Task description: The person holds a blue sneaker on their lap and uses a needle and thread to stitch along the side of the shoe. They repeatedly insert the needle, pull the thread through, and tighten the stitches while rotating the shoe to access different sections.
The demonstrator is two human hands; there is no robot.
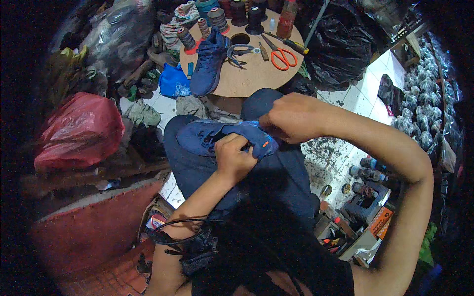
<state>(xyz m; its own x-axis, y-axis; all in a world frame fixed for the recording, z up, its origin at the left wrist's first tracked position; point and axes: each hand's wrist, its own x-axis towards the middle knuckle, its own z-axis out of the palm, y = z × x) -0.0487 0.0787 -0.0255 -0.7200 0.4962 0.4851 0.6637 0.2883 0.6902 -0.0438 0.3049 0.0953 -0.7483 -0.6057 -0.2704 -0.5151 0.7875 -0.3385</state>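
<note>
A dark blue sneaker (197, 138) lies across my lap, its toe to the left and its heel to the right. My left hand (234, 157) is closed round the near side of its collar, with fingertips inside the opening. Above the heel, my right hand (295, 119) is closed, fingers bent down at the shoe's far edge; whatever they pinch is hidden. A small orange mark shows on the heel next to my left hand. The matching sneaker (208, 66) stands on the round wooden table (237, 88) in front of my knees.
On the table are orange-handled scissors (283, 59), metal snips (244, 51), a screwdriver (296, 46), thread spools (217, 19) and a reddish bottle (287, 19). A red plastic bag (81, 130) lies left. Bottles (366, 172) and an open tool box (332, 232) stand right.
</note>
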